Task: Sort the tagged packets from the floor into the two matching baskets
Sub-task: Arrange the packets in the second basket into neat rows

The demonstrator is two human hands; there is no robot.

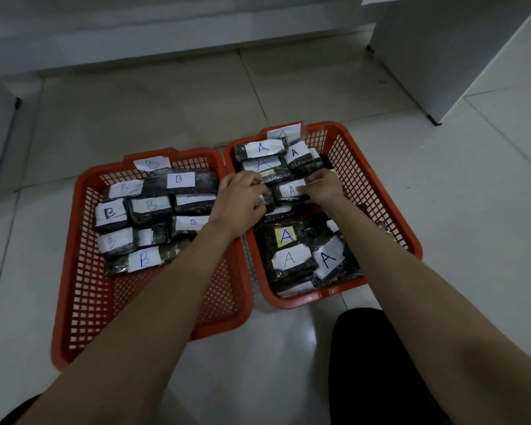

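Head view: A-tagged packet between hands, apparently gripped

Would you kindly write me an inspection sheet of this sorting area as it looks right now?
Surface: pale tiled floor; no loose packets seen on it.
Job's things: left orange basket tagged B, holding B packets; right orange basket tagged A, holding A packets.
Clutter: nothing seen.
Grippers: left hand and right hand both reach into the A basket, fingers curled at the ends of one A-tagged packet.
Cables: nothing seen.
Surroundings: white cabinet at far right, wall base behind, dark trouser leg below.
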